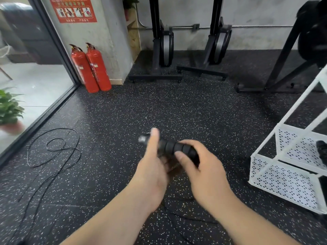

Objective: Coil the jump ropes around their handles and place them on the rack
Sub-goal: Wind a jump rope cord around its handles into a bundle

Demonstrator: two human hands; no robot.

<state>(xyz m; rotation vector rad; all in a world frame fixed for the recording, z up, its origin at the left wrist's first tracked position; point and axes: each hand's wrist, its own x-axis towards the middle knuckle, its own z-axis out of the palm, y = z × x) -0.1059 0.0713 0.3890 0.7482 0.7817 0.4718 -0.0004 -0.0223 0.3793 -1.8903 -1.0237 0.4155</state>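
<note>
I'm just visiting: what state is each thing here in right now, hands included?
Jump rope handles: held together above the floor, in both hands.
Left hand: holds the handles from below, thumb straight up.
Right hand: grips the handles, thumb across them.
Rope: uncoiled, in loose loops on the floor.
Rack: standing, a black item on one shelf.
Fire extinguishers: standing by the wall.

left hand + right hand: gripping handles | rope: apparently loose, floor
</note>
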